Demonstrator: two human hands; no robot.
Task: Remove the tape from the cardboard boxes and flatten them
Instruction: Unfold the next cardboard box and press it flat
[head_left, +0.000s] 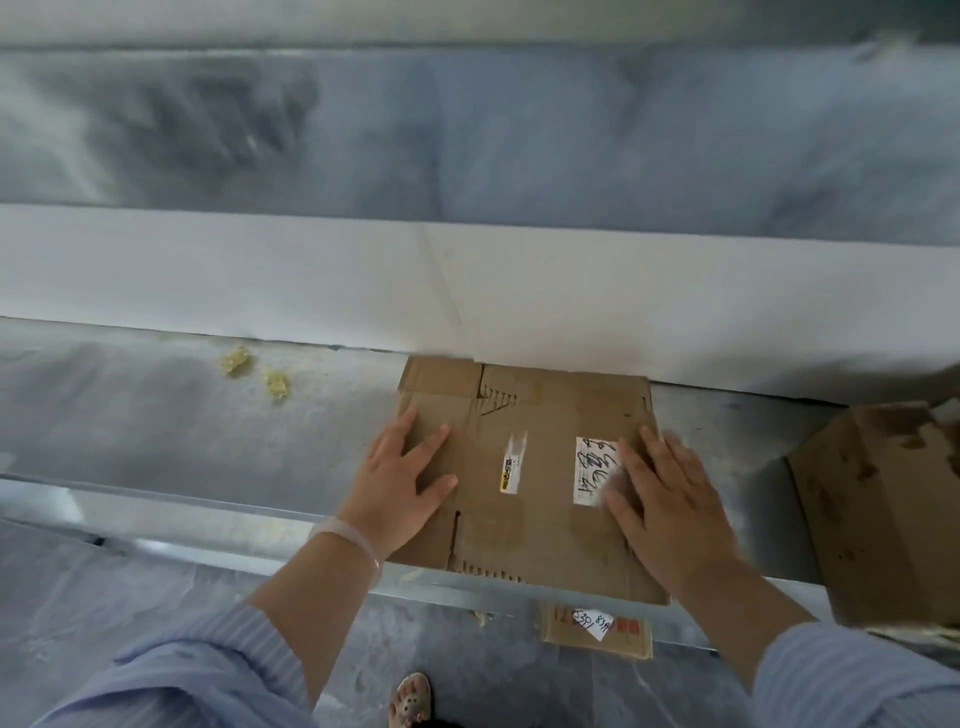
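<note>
A flattened brown cardboard box (524, 525) lies on the grey ledge (156, 415), its far edge against the white wall strip. It bears a small torn label and a white label with handwriting. My left hand (400, 483) lies flat on the box's left part with straight, spread fingers. Flat on the right part rests my right hand (665, 504), its fingers partly covering the handwritten label. Neither hand grips anything.
Another brown cardboard box (883, 509) sits at the right edge of the ledge. A small cardboard piece with a white label (597, 631) lies on the floor below. Two crumpled yellowish tape scraps (254, 371) lie at the left. My sandalled foot (413, 699) stands below.
</note>
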